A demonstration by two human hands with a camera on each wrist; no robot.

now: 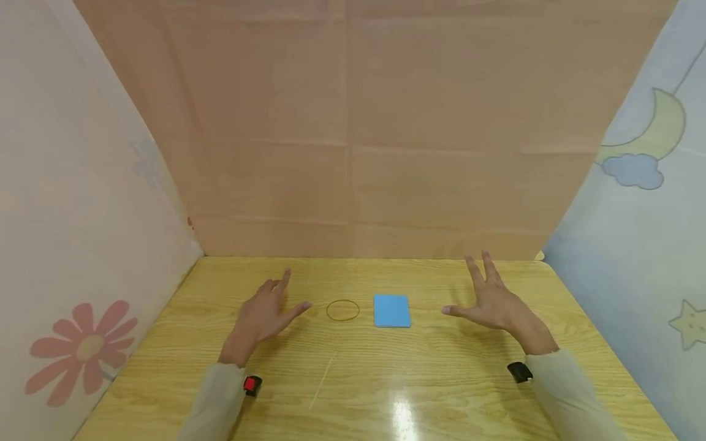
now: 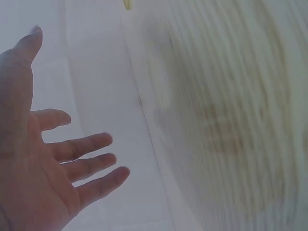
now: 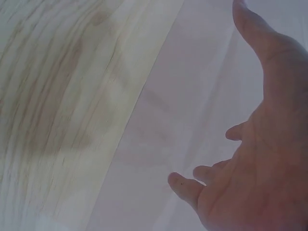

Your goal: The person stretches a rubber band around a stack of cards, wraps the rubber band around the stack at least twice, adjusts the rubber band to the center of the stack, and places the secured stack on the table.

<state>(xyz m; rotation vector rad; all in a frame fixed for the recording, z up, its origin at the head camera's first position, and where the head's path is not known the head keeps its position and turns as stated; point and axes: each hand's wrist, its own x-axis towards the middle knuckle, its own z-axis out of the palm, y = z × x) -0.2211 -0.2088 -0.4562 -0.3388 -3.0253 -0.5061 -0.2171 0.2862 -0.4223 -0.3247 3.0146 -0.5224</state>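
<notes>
Warm, even light fills the head view; white glare (image 1: 404, 419) burns roughly midway between the side edges of the desk (image 1: 458, 380), and soft shadows fall beneath my left hand (image 1: 263, 313) and right hand (image 1: 493, 305). Both wrist views look cooler, hazy, washed out, my hands dim.

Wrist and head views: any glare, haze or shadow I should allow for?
Head view: white glare on the table, low in the picture, clear of the blue square; left wrist view: pale and hazy, left hand dark against it, soft shadows on the table; right wrist view: similarly washed out, right hand dark.
</notes>
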